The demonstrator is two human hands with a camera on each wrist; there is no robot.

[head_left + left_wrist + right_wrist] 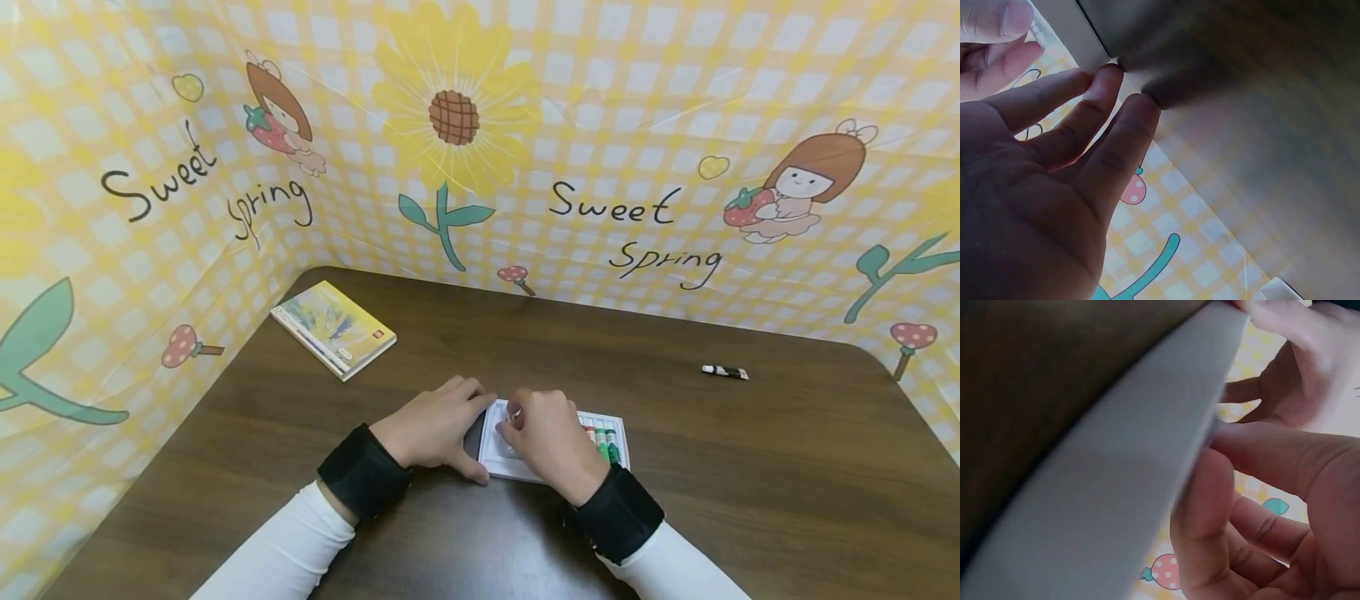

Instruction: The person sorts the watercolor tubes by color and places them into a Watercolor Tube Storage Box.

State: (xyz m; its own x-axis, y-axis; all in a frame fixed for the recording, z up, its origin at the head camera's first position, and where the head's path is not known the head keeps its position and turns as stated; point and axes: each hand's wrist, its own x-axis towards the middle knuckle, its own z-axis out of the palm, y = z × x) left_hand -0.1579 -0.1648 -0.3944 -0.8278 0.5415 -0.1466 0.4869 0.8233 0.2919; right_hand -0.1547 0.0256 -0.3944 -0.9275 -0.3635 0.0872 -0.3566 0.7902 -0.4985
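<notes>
A white plastic paint tray (pixel 624 442) lies on the dark wooden table, with red- and green-labelled paint tubes (pixel 607 446) standing out at its right end. My left hand (pixel 438 425) holds the tray's left end, thumb at the near corner and fingertips at the far one. Over the left half of the tray is my right hand (pixel 551 437), its thumb and index finger pinching a small paint tube (pixel 513 414) that is mostly hidden. In the right wrist view, those fingers (pixel 1204 494) sit right at the tray's edge (pixel 1147 412).
A thick book (pixel 333 329) with a yellow painted cover lies at the back left. One black-and-white tube (pixel 725 372) lies alone toward the back right. A yellow checked cloth (pixel 600 100) rises behind the table and along its left side.
</notes>
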